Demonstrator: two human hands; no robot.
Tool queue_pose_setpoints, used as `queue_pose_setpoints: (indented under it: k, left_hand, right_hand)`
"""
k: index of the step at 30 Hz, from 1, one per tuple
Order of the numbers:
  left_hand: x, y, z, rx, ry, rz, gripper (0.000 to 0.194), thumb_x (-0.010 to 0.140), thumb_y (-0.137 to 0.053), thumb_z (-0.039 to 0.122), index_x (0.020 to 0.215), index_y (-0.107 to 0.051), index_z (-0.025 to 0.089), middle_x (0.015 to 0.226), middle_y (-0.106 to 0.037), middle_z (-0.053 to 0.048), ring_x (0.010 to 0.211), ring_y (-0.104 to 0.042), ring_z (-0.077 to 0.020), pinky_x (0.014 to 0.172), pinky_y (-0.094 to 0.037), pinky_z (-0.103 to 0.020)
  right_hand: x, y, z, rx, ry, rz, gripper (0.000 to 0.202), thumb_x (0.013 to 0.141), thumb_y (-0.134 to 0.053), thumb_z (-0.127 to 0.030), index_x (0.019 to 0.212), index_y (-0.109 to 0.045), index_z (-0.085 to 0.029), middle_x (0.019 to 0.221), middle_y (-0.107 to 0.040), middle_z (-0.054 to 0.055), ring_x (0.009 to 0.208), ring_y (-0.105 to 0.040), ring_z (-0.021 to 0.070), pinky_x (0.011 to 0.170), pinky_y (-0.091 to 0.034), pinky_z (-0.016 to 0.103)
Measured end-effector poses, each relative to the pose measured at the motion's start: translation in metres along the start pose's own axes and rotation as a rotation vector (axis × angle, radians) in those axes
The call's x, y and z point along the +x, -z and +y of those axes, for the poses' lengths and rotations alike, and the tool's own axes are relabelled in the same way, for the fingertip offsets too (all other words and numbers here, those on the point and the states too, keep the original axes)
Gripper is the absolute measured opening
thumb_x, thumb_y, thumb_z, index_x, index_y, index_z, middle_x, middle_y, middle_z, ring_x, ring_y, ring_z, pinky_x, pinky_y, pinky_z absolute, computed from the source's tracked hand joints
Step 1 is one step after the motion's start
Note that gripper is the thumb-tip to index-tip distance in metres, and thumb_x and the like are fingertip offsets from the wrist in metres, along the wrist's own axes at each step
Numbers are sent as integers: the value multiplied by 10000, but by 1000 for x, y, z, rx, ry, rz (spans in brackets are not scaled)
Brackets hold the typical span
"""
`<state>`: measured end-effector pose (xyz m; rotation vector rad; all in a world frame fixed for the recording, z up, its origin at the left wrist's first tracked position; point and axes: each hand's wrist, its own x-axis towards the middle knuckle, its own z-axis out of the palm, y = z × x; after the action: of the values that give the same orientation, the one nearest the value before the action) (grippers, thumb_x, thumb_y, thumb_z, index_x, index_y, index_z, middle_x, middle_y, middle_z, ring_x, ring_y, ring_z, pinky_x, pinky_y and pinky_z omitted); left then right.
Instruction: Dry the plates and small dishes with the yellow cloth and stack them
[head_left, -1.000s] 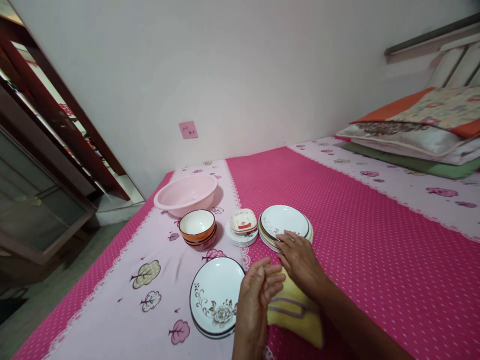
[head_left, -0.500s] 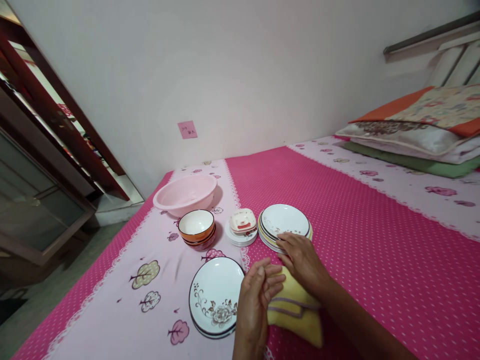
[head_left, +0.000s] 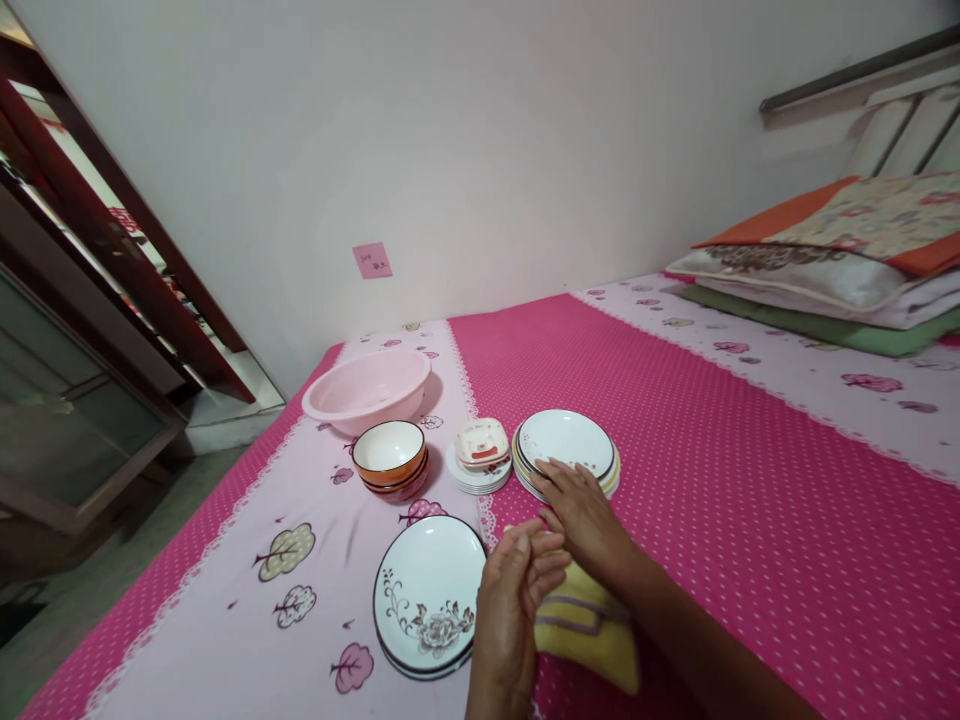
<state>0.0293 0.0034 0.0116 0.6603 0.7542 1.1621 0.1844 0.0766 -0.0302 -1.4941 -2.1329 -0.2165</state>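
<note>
My left hand [head_left: 517, 590] is raised palm inward, fingers apart, between two white flowered plates [head_left: 429, 590] and a folded yellow cloth [head_left: 589, 640]. Nothing is in it. My right hand [head_left: 581, 510] reaches over the cloth with spread fingers at the near edge of a plate stack [head_left: 566, 440]; whether they touch it is unclear. Left of that stack, small square dishes [head_left: 481, 440] rest on small white plates [head_left: 480, 480]. Orange and red bowls [head_left: 391, 455] are stacked farther left. Part of the cloth is hidden by my hands.
A pink basin [head_left: 367, 390] lies behind the bowls, near the wall. Pillows and folded bedding [head_left: 825, 275] are piled at the back right. The bed's left edge borders the floor, with a doorway beyond. A pink note [head_left: 373, 261] is on the wall.
My right hand has moved slightly left, still beside the plate stack. My left hand has barely moved. The whole view has shifted a little.
</note>
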Motion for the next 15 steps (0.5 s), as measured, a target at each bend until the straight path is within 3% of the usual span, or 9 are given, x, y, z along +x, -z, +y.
queue_pose_setpoints:
  k: [15]
  left_hand:
    - [1, -1, -3, -18, 12, 20, 496, 794, -767, 504, 1096, -708, 114, 1034, -761, -169, 895, -713, -242, 829, -512, -351]
  right_hand:
    - [5, -7, -3, -53, -39, -49, 513, 877, -515, -49, 1359, -589, -208, 1482, -572, 110, 1366, -509, 317, 1126, -338, 562]
